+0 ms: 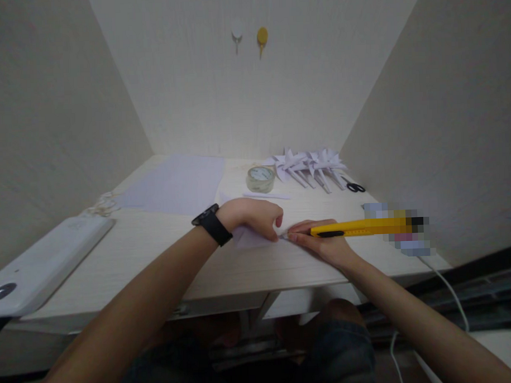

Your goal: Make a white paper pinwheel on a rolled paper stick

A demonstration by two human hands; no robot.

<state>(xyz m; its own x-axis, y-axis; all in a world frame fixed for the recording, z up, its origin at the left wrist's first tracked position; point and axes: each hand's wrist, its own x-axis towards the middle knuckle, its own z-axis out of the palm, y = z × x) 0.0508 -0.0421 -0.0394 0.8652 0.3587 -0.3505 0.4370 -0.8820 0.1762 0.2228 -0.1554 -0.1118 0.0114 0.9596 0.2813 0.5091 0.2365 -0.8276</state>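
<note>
My right hand (pixel 322 242) grips a yellow utility knife (pixel 359 227), its tip pointing left and resting on a small pale paper piece (pixel 251 238) on the wooden desk (pixel 157 256). My left hand (pixel 256 216), a black watch on its wrist, presses down on that paper just left of the knife tip. The fingertips of both hands nearly touch.
A large pale sheet (pixel 177 184) lies at the back left. A tape roll (pixel 260 178), several folded paper pinwheels (pixel 309 166) and black scissors (pixel 355 187) sit at the back. A white lamp base (pixel 40 263) stands at the left. Two wall hooks (pixel 250 40) hang above.
</note>
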